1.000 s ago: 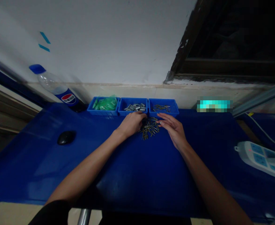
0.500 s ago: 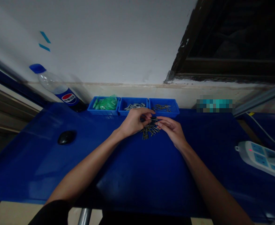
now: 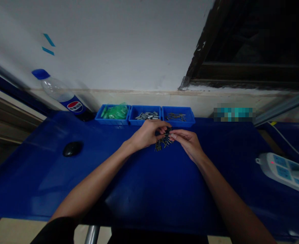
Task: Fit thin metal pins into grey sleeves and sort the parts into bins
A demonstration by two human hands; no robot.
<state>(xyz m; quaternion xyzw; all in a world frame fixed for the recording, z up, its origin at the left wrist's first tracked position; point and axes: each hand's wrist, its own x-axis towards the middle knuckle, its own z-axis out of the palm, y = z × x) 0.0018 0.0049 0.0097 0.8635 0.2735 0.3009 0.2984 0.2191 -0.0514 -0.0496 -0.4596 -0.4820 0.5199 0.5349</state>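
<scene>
My left hand is closed in a curl above a small pile of thin dark metal pins on the blue tabletop. Facing it from the right, my right hand has thumb and forefinger pinched together, close to the left fingertips. A thin dark piece seems to lie between the two hands, but it blends with the pile, and what each hand holds is too small to make out. Just behind, a blue bin contains more thin pins. Short grey metal pieces fill the middle bin, partly covered by my left hand.
The left bin holds green plastic pieces. A cola bottle leans by the wall at back left, with a black computer mouse in front of it. A white power strip lies at the right edge of the blue tabletop.
My right hand has shifted slightly lower, and its fingertips are closer to the left ones. The left hand has moved a little to the right. The bins have stayed put.
</scene>
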